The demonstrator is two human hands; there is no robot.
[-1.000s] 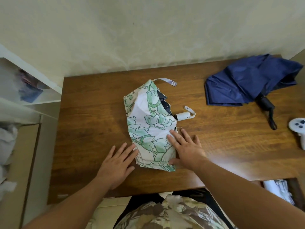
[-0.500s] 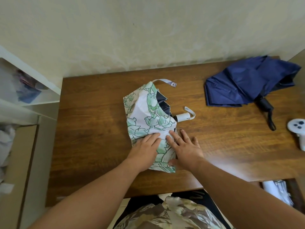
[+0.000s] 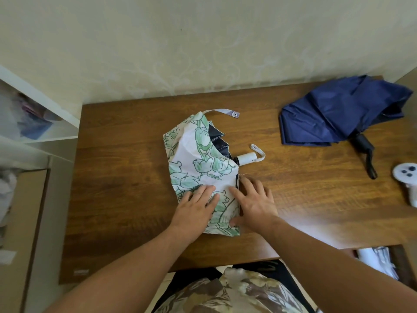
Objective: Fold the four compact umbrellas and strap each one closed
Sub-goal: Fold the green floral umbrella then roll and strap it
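**A:** What are your fingers doing right now?

**B:** Your left hand (image 3: 195, 211) is lying flat, fingers straight and close together, pressing the near end of the floral umbrella (image 3: 200, 170). Your right hand (image 3: 255, 203) is spreading wide, its inner fingers on the cloth's right edge, the outer ones on the table (image 3: 126, 177).

**A:** Which way is the umbrella running from them?

**B:** Straight away from your fingertips; its long axis is pointing toward the wall. The white handle (image 3: 246, 158) is sticking out just beyond your right fingers, so that hand is nearer. The closing strap (image 3: 222, 112) is lying at the far end, well past both hands.

**A:** Anything in the way?

**B:** Nothing between. The navy umbrella (image 3: 338, 114) is sprawling unfolded far right, and a white controller (image 3: 406, 175) is sitting beyond it.
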